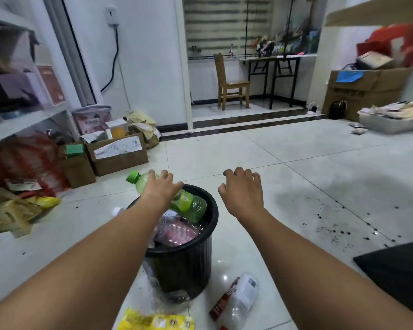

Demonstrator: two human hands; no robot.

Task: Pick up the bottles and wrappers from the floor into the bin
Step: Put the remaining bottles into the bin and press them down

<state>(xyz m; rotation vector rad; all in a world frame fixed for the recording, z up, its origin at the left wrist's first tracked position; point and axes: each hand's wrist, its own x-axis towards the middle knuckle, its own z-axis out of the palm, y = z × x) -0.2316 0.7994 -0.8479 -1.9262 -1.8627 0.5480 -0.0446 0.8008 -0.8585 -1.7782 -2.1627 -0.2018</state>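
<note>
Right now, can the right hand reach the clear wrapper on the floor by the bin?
Probably yes. The right hand is open and empty, and the clear wrapper lies uncovered on the floor beside the bin, near that arm. The left hand holds the green bottle.

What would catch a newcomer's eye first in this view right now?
At centre, the left hand holds a green bottle over the heaped-full black bin. The right hand hovers open and empty to the bin's right. On the floor nearer the camera lie a yellow wrapper and a clear packet with a red strip.
</note>
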